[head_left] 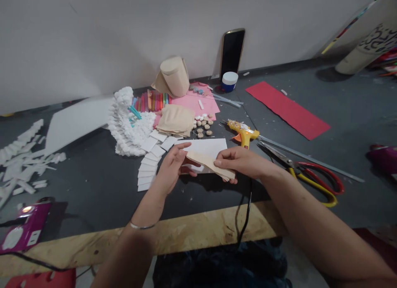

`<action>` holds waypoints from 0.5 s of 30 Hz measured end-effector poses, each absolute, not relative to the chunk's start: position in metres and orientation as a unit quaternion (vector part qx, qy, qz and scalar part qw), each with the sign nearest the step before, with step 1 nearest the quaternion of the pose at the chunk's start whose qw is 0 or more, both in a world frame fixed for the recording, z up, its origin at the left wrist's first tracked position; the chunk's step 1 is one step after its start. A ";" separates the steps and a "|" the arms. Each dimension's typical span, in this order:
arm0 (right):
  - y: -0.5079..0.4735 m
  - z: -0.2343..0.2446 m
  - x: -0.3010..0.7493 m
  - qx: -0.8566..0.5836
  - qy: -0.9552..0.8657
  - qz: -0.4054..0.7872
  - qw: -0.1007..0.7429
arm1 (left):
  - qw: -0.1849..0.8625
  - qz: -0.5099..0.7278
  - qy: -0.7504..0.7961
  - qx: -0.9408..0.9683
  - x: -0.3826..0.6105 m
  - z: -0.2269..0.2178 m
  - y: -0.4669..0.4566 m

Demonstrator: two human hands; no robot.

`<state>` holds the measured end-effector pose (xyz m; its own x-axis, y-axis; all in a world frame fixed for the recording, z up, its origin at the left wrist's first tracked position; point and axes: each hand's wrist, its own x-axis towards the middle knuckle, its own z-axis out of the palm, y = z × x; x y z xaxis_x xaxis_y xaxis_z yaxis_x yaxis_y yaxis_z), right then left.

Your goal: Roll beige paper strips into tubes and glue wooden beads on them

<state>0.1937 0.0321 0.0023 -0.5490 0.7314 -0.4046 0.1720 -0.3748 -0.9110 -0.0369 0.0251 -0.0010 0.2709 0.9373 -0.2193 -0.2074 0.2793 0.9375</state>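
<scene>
A folded strip of beige cloth or paper (pixel 206 160) is held slantwise between my two hands. My left hand (pixel 173 166) has its left end between thumb and fingers. My right hand (pixel 240 160) pinches the lower right end, with fingertips showing beneath. Under the strip lies a white rectangular board (pixel 214 145), partly covered by my hands. Just beyond sits a stack of beige squares (pixel 176 119). White square pieces (pixel 146 172) fan out beside my left wrist.
A yellow glue gun (pixel 246 134), large scissors (pixel 297 166) and a metal ruler (pixel 335 169) lie on the right. Behind stand a beige roll (pixel 175 77), a blue-white jar (pixel 229 81) and a phone (pixel 232 52). White scraps (pixel 25 168) cover the left; a black cord (pixel 249 205) crosses the front edge.
</scene>
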 end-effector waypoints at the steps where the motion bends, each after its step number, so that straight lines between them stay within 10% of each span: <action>1: 0.032 0.001 0.192 -0.436 -0.523 0.702 0.210 | 0.692 0.420 0.419 0.411 -0.036 -0.001 0.025; 15: 0.024 0.004 0.174 -0.411 -0.483 0.738 0.230 | 0.747 0.444 0.367 0.332 -0.015 -0.007 0.015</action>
